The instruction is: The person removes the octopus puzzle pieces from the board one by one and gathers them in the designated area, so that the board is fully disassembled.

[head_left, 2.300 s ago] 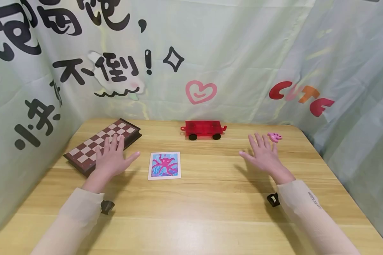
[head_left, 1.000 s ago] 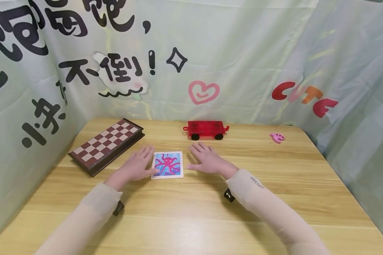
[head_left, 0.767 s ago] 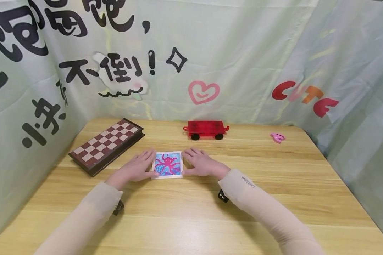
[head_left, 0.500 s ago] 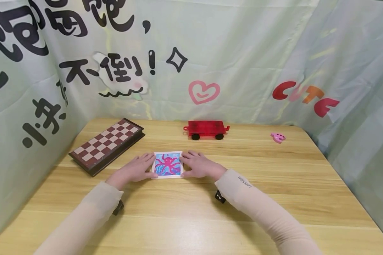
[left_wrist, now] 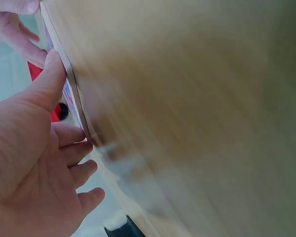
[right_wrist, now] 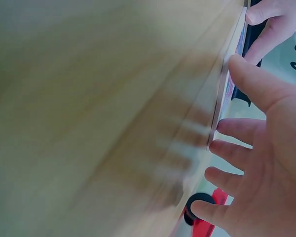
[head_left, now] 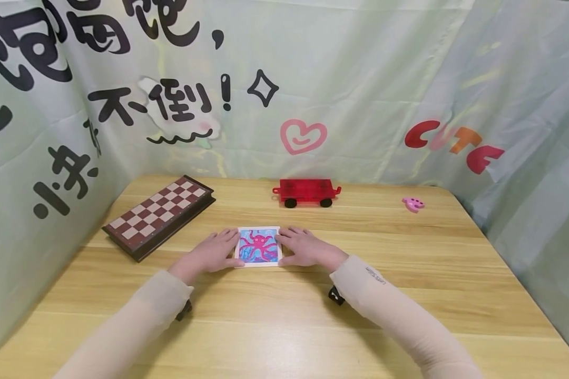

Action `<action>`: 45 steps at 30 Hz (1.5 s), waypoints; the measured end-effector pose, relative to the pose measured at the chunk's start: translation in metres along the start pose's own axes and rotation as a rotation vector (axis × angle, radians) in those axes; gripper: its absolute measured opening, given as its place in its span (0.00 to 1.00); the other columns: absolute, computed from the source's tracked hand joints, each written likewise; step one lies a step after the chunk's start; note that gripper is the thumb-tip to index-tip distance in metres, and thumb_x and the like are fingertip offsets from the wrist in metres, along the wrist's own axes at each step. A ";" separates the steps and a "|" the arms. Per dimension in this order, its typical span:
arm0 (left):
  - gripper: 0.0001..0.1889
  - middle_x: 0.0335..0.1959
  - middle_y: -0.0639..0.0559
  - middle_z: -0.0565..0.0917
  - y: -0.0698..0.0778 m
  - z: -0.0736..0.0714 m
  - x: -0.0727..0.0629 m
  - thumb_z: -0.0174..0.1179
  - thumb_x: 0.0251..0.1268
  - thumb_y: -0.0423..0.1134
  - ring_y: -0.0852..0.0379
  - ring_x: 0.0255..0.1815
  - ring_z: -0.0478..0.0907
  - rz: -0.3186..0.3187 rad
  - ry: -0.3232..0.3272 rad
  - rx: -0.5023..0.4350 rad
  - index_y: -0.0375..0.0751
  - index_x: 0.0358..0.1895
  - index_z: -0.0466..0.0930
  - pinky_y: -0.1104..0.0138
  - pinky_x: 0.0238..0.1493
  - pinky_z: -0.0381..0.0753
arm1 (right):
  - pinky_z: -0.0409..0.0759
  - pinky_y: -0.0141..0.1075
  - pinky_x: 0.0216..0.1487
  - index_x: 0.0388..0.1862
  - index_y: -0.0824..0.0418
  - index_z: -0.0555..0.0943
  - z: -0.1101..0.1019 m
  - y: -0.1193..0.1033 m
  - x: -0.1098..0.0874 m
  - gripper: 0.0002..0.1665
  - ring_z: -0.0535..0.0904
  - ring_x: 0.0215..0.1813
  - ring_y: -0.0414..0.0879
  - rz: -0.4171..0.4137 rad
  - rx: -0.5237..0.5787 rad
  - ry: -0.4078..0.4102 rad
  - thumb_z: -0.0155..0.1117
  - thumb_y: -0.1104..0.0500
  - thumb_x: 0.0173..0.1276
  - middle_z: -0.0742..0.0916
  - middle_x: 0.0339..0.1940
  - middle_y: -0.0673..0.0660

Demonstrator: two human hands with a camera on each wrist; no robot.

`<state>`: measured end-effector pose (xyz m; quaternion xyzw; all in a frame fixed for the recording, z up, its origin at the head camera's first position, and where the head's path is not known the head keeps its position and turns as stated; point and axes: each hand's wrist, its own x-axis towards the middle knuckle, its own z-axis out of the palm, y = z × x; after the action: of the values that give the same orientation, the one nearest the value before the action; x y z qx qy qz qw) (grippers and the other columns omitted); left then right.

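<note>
The left hand [head_left: 213, 251] lies along the left edge of a white-bordered octopus picture panel [head_left: 258, 247], its fingers loosely extended; the right hand [head_left: 308, 248] mirrors it along the right edge, fingers likewise extended, so the panel is pressed between the two. Behind everything hangs a pale curtain [head_left: 360, 68] printed with black characters, a pink heart and the word CUTE. Below it spreads a wood-grain table [head_left: 261, 326]. A brown folding chessboard [head_left: 158, 217] lies at the left rear, its long axis slanting from near left to far right. At the back stands a translucent red toy wagon [head_left: 306, 192] with black wheels, side-on, its length running left to right. The panel sits at mid-table in front of the wagon, nearly square, with no clear long axis; the octopus's head points towards the curtain, most of its arms towards the person. Smallest is a pink palette-shaped piece [head_left: 413, 204], well apart at the right rear.
</note>
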<state>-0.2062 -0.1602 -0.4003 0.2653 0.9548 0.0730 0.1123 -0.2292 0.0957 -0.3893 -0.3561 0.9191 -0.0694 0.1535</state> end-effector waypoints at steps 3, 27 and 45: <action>0.43 0.69 0.33 0.54 0.011 0.000 0.005 0.51 0.63 0.59 0.38 0.69 0.48 0.005 -0.007 0.000 0.26 0.68 0.54 0.45 0.65 0.47 | 0.48 0.55 0.67 0.71 0.60 0.59 0.000 0.005 -0.009 0.43 0.48 0.71 0.58 0.019 0.007 -0.004 0.58 0.41 0.64 0.60 0.71 0.59; 0.49 0.72 0.41 0.48 0.078 0.008 0.036 0.51 0.57 0.66 0.45 0.71 0.43 0.016 -0.078 0.012 0.32 0.71 0.48 0.50 0.67 0.46 | 0.51 0.58 0.64 0.69 0.65 0.62 0.007 0.041 -0.084 0.43 0.52 0.69 0.63 0.028 0.045 0.037 0.61 0.43 0.63 0.63 0.69 0.64; 0.50 0.72 0.42 0.48 0.078 0.009 0.038 0.52 0.56 0.67 0.46 0.72 0.43 0.000 -0.101 0.011 0.33 0.71 0.48 0.50 0.67 0.45 | 0.75 0.42 0.52 0.55 0.66 0.76 -0.006 0.018 -0.028 0.27 0.77 0.48 0.49 -0.002 0.160 0.185 0.68 0.55 0.59 0.81 0.48 0.59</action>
<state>-0.1977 -0.0730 -0.3998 0.2690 0.9484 0.0544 0.1589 -0.2233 0.1281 -0.3809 -0.3356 0.9206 -0.1752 0.0962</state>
